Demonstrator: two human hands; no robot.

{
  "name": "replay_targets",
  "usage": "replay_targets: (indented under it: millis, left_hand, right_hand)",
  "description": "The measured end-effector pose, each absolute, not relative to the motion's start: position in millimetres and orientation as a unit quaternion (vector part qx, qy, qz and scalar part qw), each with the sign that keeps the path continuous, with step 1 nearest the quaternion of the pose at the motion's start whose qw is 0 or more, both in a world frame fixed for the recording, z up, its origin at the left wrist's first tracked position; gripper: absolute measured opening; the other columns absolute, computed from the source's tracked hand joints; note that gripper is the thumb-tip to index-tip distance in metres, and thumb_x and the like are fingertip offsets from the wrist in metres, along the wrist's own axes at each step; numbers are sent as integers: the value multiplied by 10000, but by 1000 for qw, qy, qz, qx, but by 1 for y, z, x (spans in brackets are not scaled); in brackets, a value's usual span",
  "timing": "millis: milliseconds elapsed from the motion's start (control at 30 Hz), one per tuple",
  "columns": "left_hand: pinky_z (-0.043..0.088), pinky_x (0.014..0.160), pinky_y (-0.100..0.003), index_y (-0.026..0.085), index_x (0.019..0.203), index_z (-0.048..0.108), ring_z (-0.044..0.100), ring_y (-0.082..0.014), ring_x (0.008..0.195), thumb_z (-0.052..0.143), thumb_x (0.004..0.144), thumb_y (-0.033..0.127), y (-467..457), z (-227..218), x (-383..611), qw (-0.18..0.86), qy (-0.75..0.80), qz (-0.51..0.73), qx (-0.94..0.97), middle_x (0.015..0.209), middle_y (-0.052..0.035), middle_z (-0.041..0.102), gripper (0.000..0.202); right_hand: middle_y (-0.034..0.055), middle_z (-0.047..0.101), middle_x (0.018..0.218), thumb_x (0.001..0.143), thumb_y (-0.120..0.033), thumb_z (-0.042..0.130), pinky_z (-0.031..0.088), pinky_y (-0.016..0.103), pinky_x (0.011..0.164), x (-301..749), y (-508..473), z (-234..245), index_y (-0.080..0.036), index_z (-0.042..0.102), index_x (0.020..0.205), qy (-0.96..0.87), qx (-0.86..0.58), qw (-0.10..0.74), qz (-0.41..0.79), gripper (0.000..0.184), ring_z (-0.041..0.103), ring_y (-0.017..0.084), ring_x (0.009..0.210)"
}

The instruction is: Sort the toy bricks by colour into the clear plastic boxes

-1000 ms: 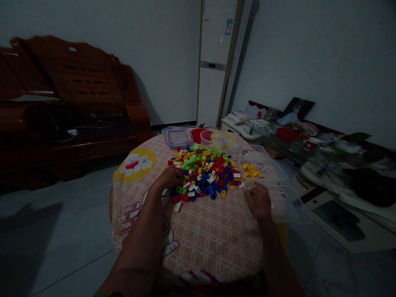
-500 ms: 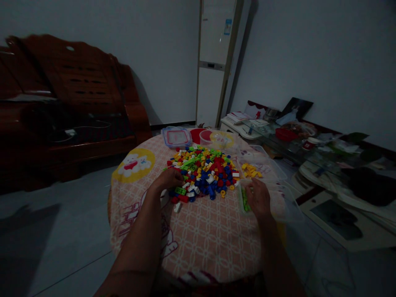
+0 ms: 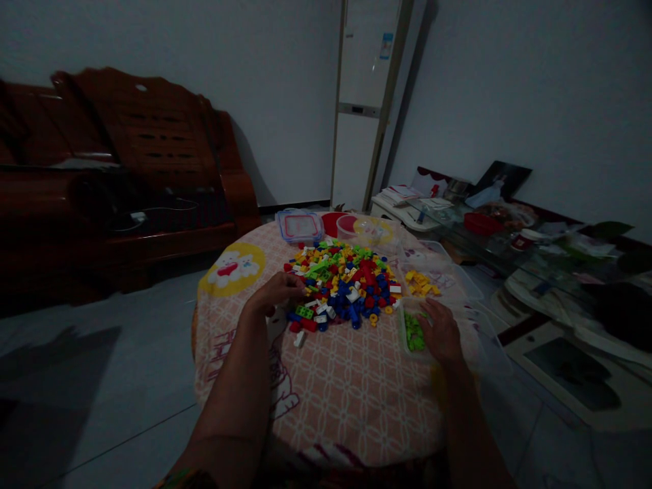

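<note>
A heap of small plastic building bricks (image 3: 346,285) in red, blue, yellow, green and white covers the middle of the round table. My left hand (image 3: 275,293) reaches to the heap's left edge, fingers closed together. A yellow-green piece shows at its fingertips, but I cannot tell what is gripped. Over the right rim of a clear plastic box (image 3: 404,333) is my right hand (image 3: 442,331), its fingers apart and slightly bent. Green bricks (image 3: 413,331) lie inside this box, beneath and beside the fingertips. Behind it, another clear container (image 3: 461,282) holds yellow bricks (image 3: 420,284).
A patterned cloth (image 3: 351,401) covers the table. At its far side stand a blue-rimmed lidded box (image 3: 300,226) and a round clear tub (image 3: 346,227). A cluttered glass-topped stand (image 3: 458,221) is on the right, a wooden sofa (image 3: 153,149) on the left.
My right hand has drawn back slightly to the right, uncovering more green bricks in the box. My left hand stays at the heap's left edge. The whole view has shifted a little.
</note>
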State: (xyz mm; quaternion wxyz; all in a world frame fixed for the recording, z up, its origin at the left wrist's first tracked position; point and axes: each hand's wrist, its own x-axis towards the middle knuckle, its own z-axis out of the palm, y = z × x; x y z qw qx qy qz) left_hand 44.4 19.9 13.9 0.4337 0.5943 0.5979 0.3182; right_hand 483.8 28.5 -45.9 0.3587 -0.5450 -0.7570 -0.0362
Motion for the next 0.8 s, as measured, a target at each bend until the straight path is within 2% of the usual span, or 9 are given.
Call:
replay_targets:
  millis: [167, 367, 567, 633, 700, 800]
  left_hand:
    - [455, 587, -246, 150, 733, 637, 588, -136, 608, 783, 600, 541, 18, 17, 51, 474, 558, 380, 565, 643, -13, 662, 438]
    - [450, 543, -235, 144, 719, 607, 570, -117, 554, 822, 606, 502, 27, 18, 73, 494, 543, 409, 542, 607, -2, 645, 432]
    - [515, 638, -270, 130, 719, 644, 616, -135, 613, 810, 647, 409, 77, 29, 174, 503, 448, 434, 599, 652, -28, 672, 332]
    - [544, 703, -306, 116, 788, 680, 652, -159, 673, 777, 686, 375, 97, 32, 220, 507, 409, 453, 609, 737, -61, 713, 296]
    - [558, 811, -358, 104, 945, 722, 695, -206, 832, 759, 705, 315, 111, 32, 257, 486, 380, 465, 635, 958, -120, 752, 323]
    - [547, 896, -393, 90, 1045, 736, 700, -256, 974, 745, 703, 255, 115, 26, 276, 434, 380, 460, 675, 1147, -178, 728, 379]
  right_hand:
    - [191, 612, 1300, 950, -345, 470, 461, 537, 1060, 481, 27, -46, -161, 642, 1262, -769, -545, 330, -51, 400, 538, 329, 1233]
    - [195, 594, 1322, 938, -305, 470, 487, 521, 1042, 477, 22, -42, -153, 634, 1266, -769, -563, 294, -73, 397, 523, 336, 1246]
    - [173, 587, 1338, 947, -298, 454, 496, 510, 1033, 473, 18, -37, -174, 625, 1279, -772, -566, 279, -78, 393, 511, 323, 1267]
    - [161, 591, 1334, 945, -301, 464, 497, 515, 1030, 474, 17, -37, -194, 625, 1282, -771, -562, 288, -80, 389, 513, 319, 1266]
    - [158, 591, 1337, 946, -301, 466, 498, 517, 1029, 474, 16, -37, -197, 624, 1285, -771, -557, 297, -80, 388, 510, 316, 1271]
    - [151, 586, 1351, 953, -293, 454, 499, 512, 1033, 473, 16, -38, -202, 620, 1292, -772, -554, 303, -80, 388, 500, 309, 1288]
